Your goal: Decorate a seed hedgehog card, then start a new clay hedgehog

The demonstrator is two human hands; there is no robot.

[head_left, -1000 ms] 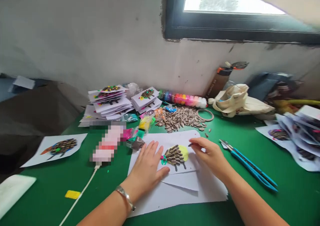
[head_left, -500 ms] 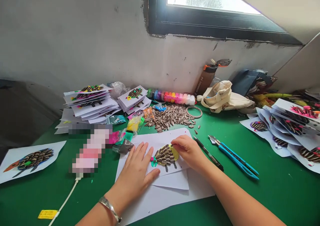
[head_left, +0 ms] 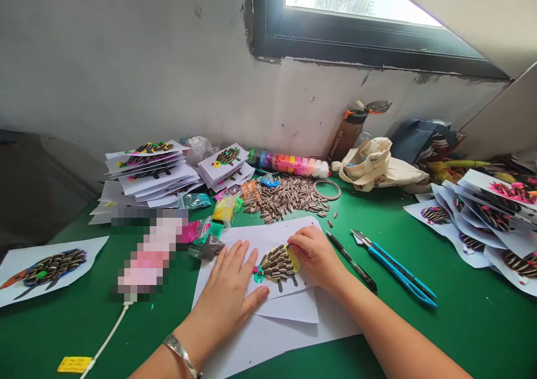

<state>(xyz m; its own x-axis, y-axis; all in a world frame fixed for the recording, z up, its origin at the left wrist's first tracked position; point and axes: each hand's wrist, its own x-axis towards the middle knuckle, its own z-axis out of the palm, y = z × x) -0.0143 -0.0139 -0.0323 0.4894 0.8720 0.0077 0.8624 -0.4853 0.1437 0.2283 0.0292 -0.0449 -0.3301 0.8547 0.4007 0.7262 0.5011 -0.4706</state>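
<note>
the seed picture (head_left: pixel 277 263), a yellow clay disc part covered with rows of striped sunflower seeds, sits on a small white card (head_left: pixel 289 281) on the green table (head_left: pixel 461 323). all positions below are given relative to this seed picture.

your right hand (head_left: pixel 315 254) is at the right edge of the picture, fingertips pinched together against the bare yellow clay. a seed between them is likely but too small to confirm. your left hand (head_left: pixel 229 292) lies flat and spread on the card just left of the picture, holding nothing, pinning the paper.

to do this step well, in my judgement: keep the left palm pressing so the card cannot slide, seat each seed point-first in line with the row beside it, and press lightly so the clay does not spread.

beyond the picture, loose on the table, lies the sunflower seed pile (head_left: pixel 287 197); no bowl holds it. behind the pile a row of clay tubs (head_left: pixel 289 163) stands at the wall, each with a different colour; whether they are full is not visible. small clay bags (head_left: pixel 226 208) lie to the back left. the cloth bag (head_left: pixel 375 166), back right, is slumped and its contents are hidden. the bottle (head_left: pixel 350 132) beside it has its lid flipped up. the blue cutter (head_left: pixel 398 270) lies to the right.
</note>
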